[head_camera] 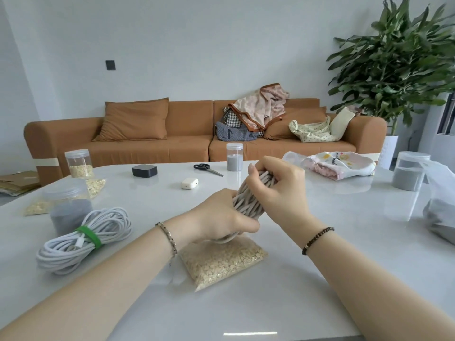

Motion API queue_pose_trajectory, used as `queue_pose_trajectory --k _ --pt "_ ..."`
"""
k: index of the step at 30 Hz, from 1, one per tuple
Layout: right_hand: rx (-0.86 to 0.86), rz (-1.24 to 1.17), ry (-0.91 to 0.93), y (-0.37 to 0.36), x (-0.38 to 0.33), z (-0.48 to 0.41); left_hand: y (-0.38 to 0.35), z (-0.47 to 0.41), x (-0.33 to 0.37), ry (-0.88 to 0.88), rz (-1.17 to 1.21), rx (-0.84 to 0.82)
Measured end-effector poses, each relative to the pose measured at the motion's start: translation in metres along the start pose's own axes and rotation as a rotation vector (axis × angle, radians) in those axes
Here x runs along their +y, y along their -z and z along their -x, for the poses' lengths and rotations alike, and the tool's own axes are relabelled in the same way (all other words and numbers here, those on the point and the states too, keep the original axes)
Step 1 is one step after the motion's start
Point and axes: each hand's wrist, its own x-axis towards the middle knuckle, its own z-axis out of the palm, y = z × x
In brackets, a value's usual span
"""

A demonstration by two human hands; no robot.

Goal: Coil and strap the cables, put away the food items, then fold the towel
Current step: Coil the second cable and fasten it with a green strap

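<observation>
Pale, bare wall [197, 45] behind, with a small dark switch [110, 65] at left. Against it, a long tan sofa [147, 148]: matching cushion [135, 119] at its left end, heap of cloth [263, 107] and a dotted bag [312, 131] toward the right. Right of that, a tall leafy plant [398, 70] in a white pot [387, 151]. Flat cardboard [17, 180] low at far left. In front, a glossy white table [295, 279], softly and evenly lit.

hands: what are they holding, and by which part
One beige cable coil: the left hand grips its lower end, the right hand its upper end.
</observation>
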Motion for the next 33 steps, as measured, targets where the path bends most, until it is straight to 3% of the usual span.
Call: queue_pose_trajectory --k 3,7,10,14,17,22,27,33 --pt "-0.077 -0.188 -0.095 0.003 0.0 0.0 0.001 0.001 -0.002 0.009 0.054 -0.024" --pt "-0.124 -0.498 -0.399 0.006 -0.013 -0.004 0.003 0.003 0.002 0.024 0.311 -0.172" --pt "-0.27 -0.822 -0.613 0.006 -0.018 -0.011 0.001 0.005 0.004 0.072 0.497 -0.309" --pt "-0.356 -1.08 -0.722 0.009 -0.022 -0.013 -0.004 0.005 0.005 0.153 0.608 -0.363" --pt "-0.345 -1.021 -0.738 0.011 -0.025 -0.016 -0.007 0.004 0.005 0.176 0.62 -0.369" --pt "-0.154 -1.057 -0.84 0.009 -0.025 -0.018 -0.01 0.002 0.005 0.151 0.635 -0.377" --pt "-0.052 -1.039 -0.824 0.011 -0.024 -0.021 -0.007 0.003 0.01 0.169 0.656 -0.425" --pt "0.005 -0.935 -0.718 0.008 -0.017 -0.016 -0.02 0.002 0.016 0.142 0.408 -0.21"
